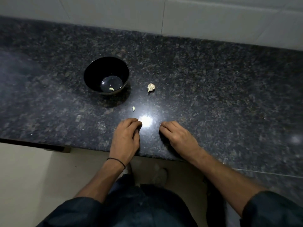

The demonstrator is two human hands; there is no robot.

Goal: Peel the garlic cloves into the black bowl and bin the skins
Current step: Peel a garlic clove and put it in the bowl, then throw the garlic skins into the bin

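A black bowl (106, 75) stands on the dark granite counter (213, 82) with one small peeled clove (111, 89) at its bottom. To its right lies a garlic bulb piece (151, 87) still in its skin. A small loose clove (133, 108) lies on the counter in front of the bowl. My left hand (125, 138) rests on the counter near the front edge, fingers curled under, nothing visible in it. My right hand (177, 136) rests beside it, fingers bent down onto the stone, holding nothing.
A white tiled wall (164, 15) runs behind the counter. The counter's front edge (49, 145) is close to my wrists, with a pale floor below. A bright light glare (146, 120) sits between my hands. No bin is in view.
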